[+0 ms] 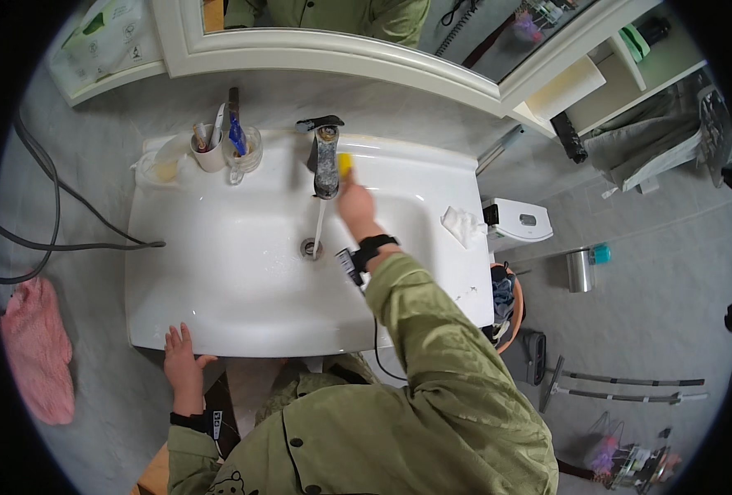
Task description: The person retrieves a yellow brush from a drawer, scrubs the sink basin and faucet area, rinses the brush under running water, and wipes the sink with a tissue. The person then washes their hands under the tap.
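While water runs from the chunky black-and-silver metal faucet (326,165), the head view has the right hand (357,203) reaching up just beside it, fingers closed around a small bright yellow block (345,162), maybe a sponge. So that block's sitting right next to the faucet body; can't tell if they actually touch. The thin clear stream (319,224) drops to the round metal drain (310,249) in the wide glossy white basin (217,276). Over at the basin's front left edge, the left hand (184,368) rests with its fingers a bit spread and thumb out wide, nothing in it. Back left corner's got a whitish cup (210,157) of brushes beside a clear glass mug (250,158), and some crumpled white tissue (463,225) lies on the right side.
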Demonstrator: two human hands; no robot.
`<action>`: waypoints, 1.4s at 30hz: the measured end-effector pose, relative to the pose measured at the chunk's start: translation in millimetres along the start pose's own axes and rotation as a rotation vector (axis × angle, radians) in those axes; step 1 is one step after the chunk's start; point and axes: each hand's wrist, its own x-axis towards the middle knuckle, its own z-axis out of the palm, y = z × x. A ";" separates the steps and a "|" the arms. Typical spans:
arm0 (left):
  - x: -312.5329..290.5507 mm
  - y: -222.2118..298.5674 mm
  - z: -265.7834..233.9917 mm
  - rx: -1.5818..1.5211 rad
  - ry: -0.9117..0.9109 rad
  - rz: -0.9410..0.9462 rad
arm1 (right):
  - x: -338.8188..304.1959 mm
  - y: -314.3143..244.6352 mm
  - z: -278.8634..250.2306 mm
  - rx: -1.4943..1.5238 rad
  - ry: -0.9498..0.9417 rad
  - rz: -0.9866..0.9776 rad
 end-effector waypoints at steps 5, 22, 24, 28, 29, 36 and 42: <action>-2.7 13.4 -8.8 -0.009 -0.022 -0.041 | -4.0 36.1 -14.7 -0.044 -0.057 -0.053; -3.7 3.9 -1.8 -0.052 -0.015 -0.062 | -28.8 75.9 -17.8 -0.045 -0.006 -0.122; -7.3 -2.7 1.6 -0.052 -0.003 -0.045 | -59.3 65.2 -4.4 0.006 -0.116 -0.304; -14.6 -14.4 6.9 -0.082 0.024 -0.047 | -94.3 58.3 40.0 0.059 -0.531 -0.370; -14.9 -17.0 7.9 -0.084 0.020 -0.054 | -93.7 56.2 53.8 0.070 -0.573 -0.385; -17.5 -29.1 14.7 -0.100 0.032 -0.045 | -79.5 63.1 108.8 0.056 -0.889 -0.202; -12.8 -34.4 22.0 -0.061 0.033 -0.030 | -73.6 72.5 119.0 0.114 -0.900 -0.343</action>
